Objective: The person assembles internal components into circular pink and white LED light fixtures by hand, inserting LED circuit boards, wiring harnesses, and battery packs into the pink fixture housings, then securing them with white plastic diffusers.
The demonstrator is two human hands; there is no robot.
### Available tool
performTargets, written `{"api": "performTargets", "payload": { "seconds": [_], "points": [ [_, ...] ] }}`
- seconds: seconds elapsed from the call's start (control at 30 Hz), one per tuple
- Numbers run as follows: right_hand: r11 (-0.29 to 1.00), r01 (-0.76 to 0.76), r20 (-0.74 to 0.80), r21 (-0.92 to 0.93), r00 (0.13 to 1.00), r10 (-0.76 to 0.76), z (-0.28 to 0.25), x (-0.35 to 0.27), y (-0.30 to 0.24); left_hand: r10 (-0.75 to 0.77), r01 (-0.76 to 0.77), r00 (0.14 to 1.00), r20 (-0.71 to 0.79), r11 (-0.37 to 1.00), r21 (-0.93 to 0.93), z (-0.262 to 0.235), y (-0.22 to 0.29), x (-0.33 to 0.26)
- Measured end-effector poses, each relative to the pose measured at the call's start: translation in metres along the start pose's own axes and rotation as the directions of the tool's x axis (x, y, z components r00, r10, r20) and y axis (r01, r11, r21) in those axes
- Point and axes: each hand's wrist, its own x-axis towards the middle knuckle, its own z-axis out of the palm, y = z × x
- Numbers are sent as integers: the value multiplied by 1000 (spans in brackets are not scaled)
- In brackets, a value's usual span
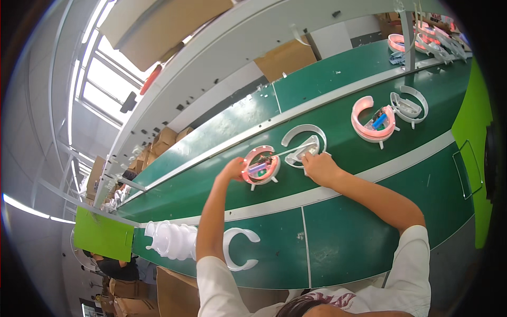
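Note:
My left hand (232,170) grips the left edge of a pink C-shaped plastic housing (275,168). Inside it sit a purple cylinder (257,168), a green part and thin wires. Just to the right, my right hand (319,166) has its fingers closed on the lower part of a white C-shaped housing (323,138); its fingertips are partly hidden. A pale strip or wire runs between the two housings. Both lie on the green bench (338,119). Farther right rest another pink housing (364,130) with a blue cylinder and another white C-shaped housing (424,105).
A white rail (359,179) runs along the bench. Nearer me, on the lower green surface, are nested white ring parts (171,240) and a single white C-shaped part (231,253). More pink and white parts (430,39) pile up at far right. Bright green panels (103,232) stand at both ends.

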Motion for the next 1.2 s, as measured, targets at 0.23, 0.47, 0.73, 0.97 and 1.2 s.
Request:
{"api": "performTargets", "payload": {
  "seconds": [0.23,0.47,0.73,0.97,1.2],
  "points": [
    [998,18,63,-52,998,-15,-47,-28,-3,210,-244,965,-160,939,-244,9,19,-81],
    [1000,-2,87,15,996,1,-158,-158,-36,223,-176,973,65,891,-419,60,48,-276],
    [999,-7,284,35,959,-3,-162,-252,-24,-35,86,995,89,723,-686,200,49,-372],
    [943,-254,8,214,966,259,-172,-289,-76,93,-96,818,-567,995,26,172,12,-373],
    [891,-67,130,449,991,9,-117,-244,-113,292,247,747,-597,712,657,102,-33,-327]
  ]
}}
